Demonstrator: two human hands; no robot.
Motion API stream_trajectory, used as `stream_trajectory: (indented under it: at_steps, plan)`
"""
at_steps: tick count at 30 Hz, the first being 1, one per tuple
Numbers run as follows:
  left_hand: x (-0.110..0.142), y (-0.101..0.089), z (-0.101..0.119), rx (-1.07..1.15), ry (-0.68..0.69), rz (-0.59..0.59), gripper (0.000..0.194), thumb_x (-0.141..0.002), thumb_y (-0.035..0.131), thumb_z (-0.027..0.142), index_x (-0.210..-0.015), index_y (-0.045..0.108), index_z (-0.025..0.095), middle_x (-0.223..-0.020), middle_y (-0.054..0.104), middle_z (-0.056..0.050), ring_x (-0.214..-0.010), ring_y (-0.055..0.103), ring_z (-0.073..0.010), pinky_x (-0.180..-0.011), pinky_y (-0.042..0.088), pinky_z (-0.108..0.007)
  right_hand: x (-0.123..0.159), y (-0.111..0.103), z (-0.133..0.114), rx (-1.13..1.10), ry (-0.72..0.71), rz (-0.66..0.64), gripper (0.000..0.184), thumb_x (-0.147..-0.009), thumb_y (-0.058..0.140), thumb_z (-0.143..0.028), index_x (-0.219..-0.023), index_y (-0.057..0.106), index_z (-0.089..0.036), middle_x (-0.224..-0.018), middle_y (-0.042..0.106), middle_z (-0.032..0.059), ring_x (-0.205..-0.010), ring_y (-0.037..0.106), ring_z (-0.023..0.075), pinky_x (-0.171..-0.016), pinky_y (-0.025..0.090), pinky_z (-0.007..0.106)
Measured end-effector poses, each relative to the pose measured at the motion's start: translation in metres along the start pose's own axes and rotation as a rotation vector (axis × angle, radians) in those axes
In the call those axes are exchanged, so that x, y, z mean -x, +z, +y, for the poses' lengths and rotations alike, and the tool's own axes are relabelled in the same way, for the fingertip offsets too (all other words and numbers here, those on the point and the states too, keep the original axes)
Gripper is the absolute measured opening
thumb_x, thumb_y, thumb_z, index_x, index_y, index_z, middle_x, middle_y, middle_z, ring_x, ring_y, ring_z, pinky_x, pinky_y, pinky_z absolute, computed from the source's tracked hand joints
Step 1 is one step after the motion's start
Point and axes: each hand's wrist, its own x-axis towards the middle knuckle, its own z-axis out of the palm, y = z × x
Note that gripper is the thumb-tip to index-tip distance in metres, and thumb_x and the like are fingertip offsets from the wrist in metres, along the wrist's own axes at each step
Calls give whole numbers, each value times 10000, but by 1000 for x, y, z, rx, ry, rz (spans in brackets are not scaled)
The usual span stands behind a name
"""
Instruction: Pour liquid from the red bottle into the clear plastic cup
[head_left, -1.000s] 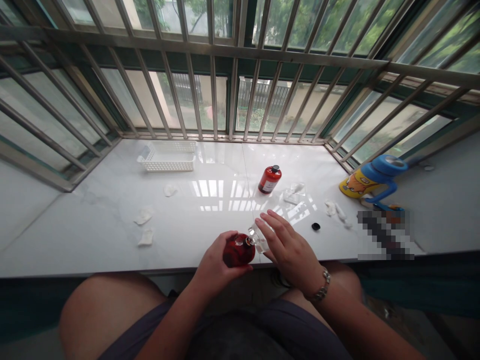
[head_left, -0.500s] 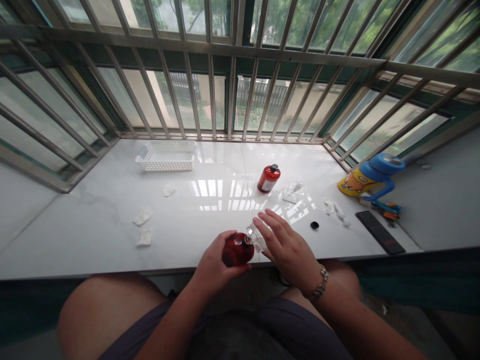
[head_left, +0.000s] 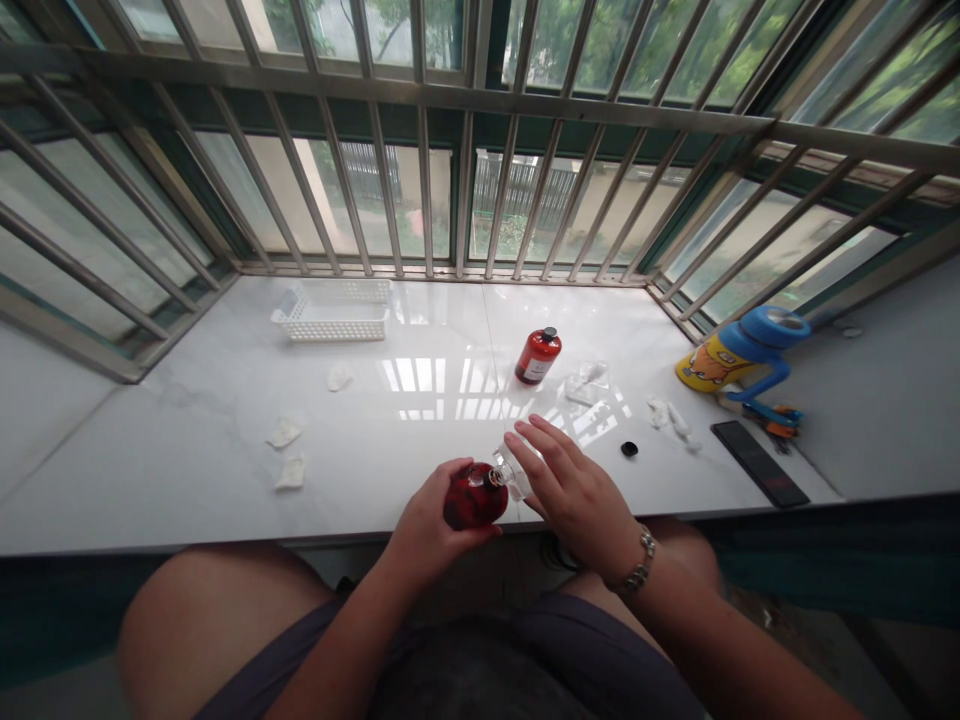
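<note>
My left hand [head_left: 429, 520] is wrapped round a dark red bottle [head_left: 474, 497] at the counter's front edge, its neck tilted to the right. In my right hand [head_left: 568, 497] is a small clear bottle [head_left: 513, 472], partly hidden behind the fingers. The two bottle mouths meet or nearly meet; whether liquid passes between them I cannot tell. A black cap [head_left: 629, 450] lies to the right of my right hand. Farther back stands a second red bottle [head_left: 538, 357] with a white label and a black cap.
On the white counter [head_left: 187, 440] are a white plastic basket [head_left: 334, 325], crumpled tissue pieces [head_left: 290, 473], clear plastic packaging [head_left: 586, 384], a black phone [head_left: 760, 464] and a blue and yellow flask [head_left: 739, 350]. Metal window bars [head_left: 435, 97] close off the back.
Both hands hold the two bottles in nearly the same pose. Only a very slight shift of the view shows.
</note>
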Motion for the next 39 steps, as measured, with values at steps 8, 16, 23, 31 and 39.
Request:
stream_trajectory:
  at_steps: [8, 16, 23, 31, 39]
  plan:
    - [-1, -2, -2, -10, -2, 12, 841, -680, 1012, 354, -1402, 585, 293, -1426, 704, -74, -1305, 700, -313, -1134, 567, -469, -2, -3, 2, -2, 9, 5, 721, -1001, 596, -44, -1678, 373, -151, -1538, 599, 223, -1555, 473, 382, -1183, 571, 581]
    - [0, -2, 1, -11, -15, -14, 844, -695, 1006, 344, -1413, 568, 286, -1415, 698, -80, -1286, 696, -312, -1118, 563, -474, -3, -3, 1, 10, -14, -1, 693, -996, 582, -18, -1656, 400, -119, -1540, 594, 235, -1560, 461, 393, -1171, 577, 592]
    - [-2, -3, 2, -3, -16, -12, 847, -681, 1017, 347, -1402, 576, 286, -1429, 692, -87, -1302, 689, -329, -1134, 554, -492, -3, -4, 1, 25, -11, 1, 724, -1013, 573, -35, -1691, 360, -171, -1548, 603, 211, -1563, 466, 379, -1171, 581, 580]
    - [-1, -3, 3, 1, -12, 9, 835, -672, 1015, 360, -1389, 596, 286, -1409, 710, -82, -1292, 702, -328, -1121, 571, -485, -6, -9, 4, 62, -35, -8, 693, -1028, 581, -61, -1684, 384, -171, -1564, 600, 200, -1554, 481, 374, -1171, 578, 570]
    - [-2, -3, 2, 16, -26, 1, 845, -666, 1018, 339, -1393, 589, 287, -1411, 709, -69, -1296, 696, -310, -1127, 563, -467, -10, -15, 8, 109, -60, -5, 644, -1042, 593, -100, -1661, 425, -164, -1574, 598, 197, -1553, 484, 371, -1174, 565, 565]
